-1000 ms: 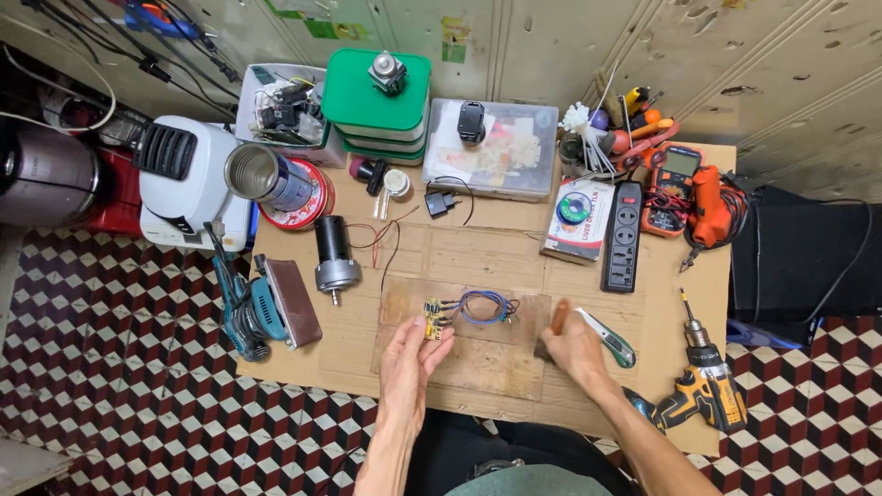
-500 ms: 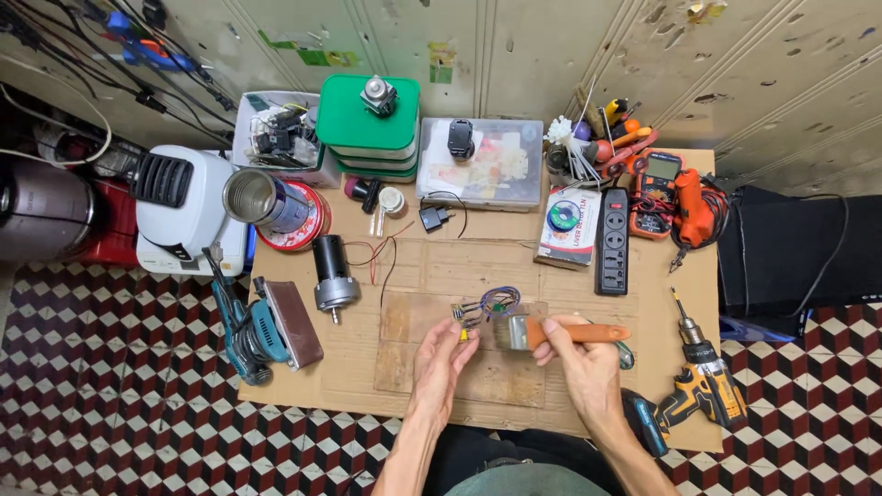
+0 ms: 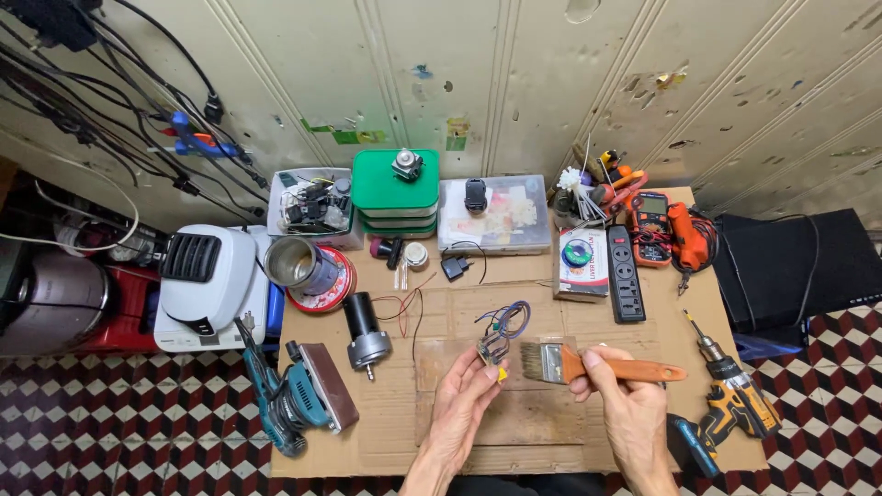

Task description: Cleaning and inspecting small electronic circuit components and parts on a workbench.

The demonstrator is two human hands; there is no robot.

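My left hand holds a small electronic part with a bundle of coloured wires looping up from it. My right hand grips the orange wooden handle of a paintbrush. The brush lies level, bristles pointing left, their tips just right of the part. Both hands hover over a brown cardboard sheet on the work table.
A small motor and teal sander lie left. A cordless drill rests at right. Behind are a power strip, multimeter, solder box, green stacked boxes, clear parts cases and a metal can.
My right hand has lifted the brush and turned its bristles toward the part. My left hand has raised the wired part off the cardboard. The view has tilted up toward the wall.
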